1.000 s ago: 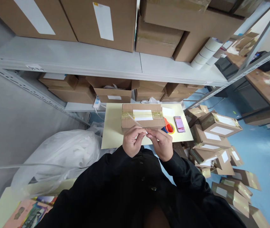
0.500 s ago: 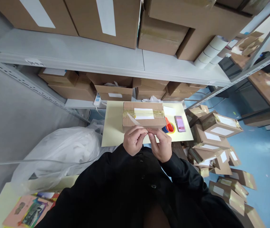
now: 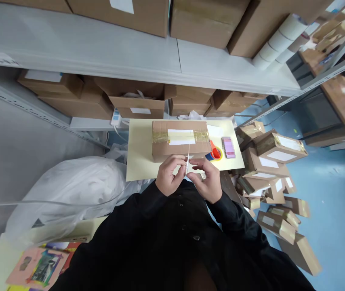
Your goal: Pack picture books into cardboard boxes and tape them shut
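Note:
In front of my chest, my left hand pinches a thin white paper label, seen almost edge-on and standing upright. My right hand meets it from the other side, its index finger and thumb tips at the label's lower part. Just beyond my hands, a cardboard box lies on a pale yellow board. Clear yellowish tape runs across the box top, over a white label stuck there. Right of the box are a tape roll with an orange-red core and a phone.
A grey metal shelf with cardboard boxes and white rolls stands ahead. Taped boxes are piled on the blue floor at right. A white plastic bag bulges at left, with colourful printed packets below it.
The white label has swung from slanting leftward to upright, edge-on between my hands. My right thumb and fingers have spread slightly. The view has tilted down a little.

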A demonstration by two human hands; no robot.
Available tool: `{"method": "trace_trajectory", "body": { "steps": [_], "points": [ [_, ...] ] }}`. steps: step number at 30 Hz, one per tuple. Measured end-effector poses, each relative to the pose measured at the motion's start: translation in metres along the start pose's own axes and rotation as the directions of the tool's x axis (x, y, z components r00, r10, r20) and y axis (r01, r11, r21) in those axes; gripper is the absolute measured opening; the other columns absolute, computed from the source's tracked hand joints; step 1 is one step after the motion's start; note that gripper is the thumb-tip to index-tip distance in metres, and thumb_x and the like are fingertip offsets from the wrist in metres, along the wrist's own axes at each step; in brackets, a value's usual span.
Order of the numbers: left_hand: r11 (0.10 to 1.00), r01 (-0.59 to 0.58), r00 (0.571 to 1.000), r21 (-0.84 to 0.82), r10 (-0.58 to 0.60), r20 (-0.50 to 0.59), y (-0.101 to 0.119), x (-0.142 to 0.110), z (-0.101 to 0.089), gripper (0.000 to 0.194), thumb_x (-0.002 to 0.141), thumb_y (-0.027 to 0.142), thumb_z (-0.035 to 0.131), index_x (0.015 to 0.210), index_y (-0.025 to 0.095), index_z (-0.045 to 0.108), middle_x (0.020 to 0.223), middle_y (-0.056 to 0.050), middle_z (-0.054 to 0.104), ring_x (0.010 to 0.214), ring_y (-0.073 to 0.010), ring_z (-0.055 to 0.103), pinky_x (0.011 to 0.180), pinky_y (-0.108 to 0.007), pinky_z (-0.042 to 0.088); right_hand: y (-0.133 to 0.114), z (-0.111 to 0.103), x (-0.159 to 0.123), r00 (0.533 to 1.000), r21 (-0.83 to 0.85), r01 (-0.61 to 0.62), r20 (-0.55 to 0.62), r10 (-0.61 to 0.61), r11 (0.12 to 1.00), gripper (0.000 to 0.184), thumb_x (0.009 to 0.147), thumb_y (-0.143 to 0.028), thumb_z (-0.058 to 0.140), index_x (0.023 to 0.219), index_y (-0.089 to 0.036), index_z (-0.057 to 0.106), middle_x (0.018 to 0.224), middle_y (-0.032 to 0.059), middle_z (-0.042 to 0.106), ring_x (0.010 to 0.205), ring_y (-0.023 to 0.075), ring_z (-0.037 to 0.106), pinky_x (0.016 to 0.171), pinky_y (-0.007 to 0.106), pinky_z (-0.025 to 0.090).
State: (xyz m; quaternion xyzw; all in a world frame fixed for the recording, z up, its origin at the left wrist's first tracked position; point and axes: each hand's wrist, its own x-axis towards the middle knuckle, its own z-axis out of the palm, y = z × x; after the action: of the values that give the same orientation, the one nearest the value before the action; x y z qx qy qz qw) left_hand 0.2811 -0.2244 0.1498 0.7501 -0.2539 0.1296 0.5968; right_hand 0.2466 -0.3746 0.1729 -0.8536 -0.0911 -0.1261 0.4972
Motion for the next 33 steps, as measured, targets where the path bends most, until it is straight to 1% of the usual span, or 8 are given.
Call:
{"method": "trace_trajectory", "body": {
  "steps": [4,9,14,18,21,24,29,33],
  "points": [
    [1.0,-0.022,0.998,-0.016,0.023,0.057,-0.008,-0.002,0.008,0.008,0.085,0.015,0.051,0.085,0.02,0.057,0.095,-0.006,0.065,0.088,-0.0149,0.062,0.077,-0.028,0.049,-0.001,-0.004,-0.001,0.999,-0.089,-0.043,-0.004,0.042,0.995,0.01,0.085,-0.027,0.059,0.092,-0.022,0.063,0.095,0.0067,0.07,0.09,0.0184,0.066,0.08,0.033,0.053],
    [0.997,0.022,0.995,-0.078,-0.014,0.097,-0.015,-0.001,0.022,0.006,0.082,0.014,0.053,0.08,0.019,0.056,0.092,-0.005,0.065,0.086,-0.0147,0.062,0.077,-0.028,0.048,0.005,-0.012,-0.008,0.988,-0.088,-0.15,-0.057,0.145,0.985,0.01,0.087,-0.023,0.054,0.086,-0.02,0.064,0.094,0.0059,0.071,0.088,0.0172,0.067,0.08,0.03,0.052],
    [0.977,0.143,0.98,-0.156,-0.119,0.157,-0.017,0.008,0.036,0.011,0.082,0.02,0.053,0.072,0.019,0.053,0.084,-0.004,0.065,0.073,-0.0131,0.06,0.066,-0.025,0.047,0.019,-0.028,-0.011,0.946,0.055,-0.303,-0.104,0.308,0.951,0.015,0.087,-0.03,0.054,0.084,-0.018,0.062,0.092,0.0063,0.071,0.078,0.0157,0.065,0.073,0.029,0.052],
    [0.956,0.228,0.959,-0.184,-0.188,0.212,-0.018,0.019,0.046,0.017,0.081,0.024,0.051,0.065,0.018,0.05,0.081,-0.004,0.063,0.063,-0.0111,0.054,0.055,-0.023,0.042,0.034,-0.047,-0.012,0.914,0.238,-0.355,-0.116,0.389,0.904,0.02,0.087,-0.036,0.054,0.084,-0.018,0.06,0.084,0.0039,0.069,0.071,0.0135,0.063,0.068,0.027,0.051],
    [0.963,0.221,0.955,-0.156,-0.18,0.237,-0.019,0.029,0.053,0.016,0.079,0.023,0.051,0.064,0.018,0.05,0.08,-0.004,0.063,0.062,-0.0115,0.053,0.054,-0.024,0.042,0.046,-0.066,-0.013,0.895,0.3,-0.375,-0.13,0.427,0.877,0.022,0.085,-0.04,0.057,0.081,-0.018,0.06,0.075,0.0018,0.066,0.066,0.0124,0.06,0.065,0.026,0.05],
    [0.986,0.146,0.947,-0.082,-0.115,0.3,-0.02,0.046,0.056,0.012,0.077,0.02,0.052,0.065,0.018,0.053,0.078,-0.004,0.064,0.068,-0.0133,0.058,0.061,-0.025,0.046,0.059,-0.088,-0.013,0.89,0.322,-0.375,-0.137,0.435,0.869,0.024,0.083,-0.041,0.059,0.079,-0.018,0.06,0.072,0.0017,0.066,0.066,0.0131,0.06,0.066,0.027,0.05],
    [0.991,0.093,0.934,0.1,-0.121,0.337,-0.031,0.087,0.046,0.01,0.075,0.02,0.053,0.066,0.019,0.056,0.076,-0.004,0.066,0.072,-0.0155,0.062,0.069,-0.028,0.048,0.086,-0.12,-0.001,0.903,0.354,-0.371,-0.08,0.423,0.859,0.025,0.085,-0.041,0.057,0.078,-0.017,0.06,0.071,0.0026,0.067,0.067,0.0145,0.062,0.067,0.029,0.052],
    [0.931,0.24,0.905,0.276,-0.318,0.284,-0.052,0.12,0.016,0.014,0.076,0.029,0.054,0.067,0.019,0.056,0.072,-0.003,0.065,0.064,-0.0142,0.059,0.063,-0.026,0.047,0.109,-0.13,0.027,0.908,0.366,-0.364,-0.064,0.413,0.856,0.027,0.084,-0.043,0.058,0.078,-0.017,0.058,0.066,0.0013,0.065,0.062,0.0139,0.061,0.063,0.03,0.053]
  ]
}}
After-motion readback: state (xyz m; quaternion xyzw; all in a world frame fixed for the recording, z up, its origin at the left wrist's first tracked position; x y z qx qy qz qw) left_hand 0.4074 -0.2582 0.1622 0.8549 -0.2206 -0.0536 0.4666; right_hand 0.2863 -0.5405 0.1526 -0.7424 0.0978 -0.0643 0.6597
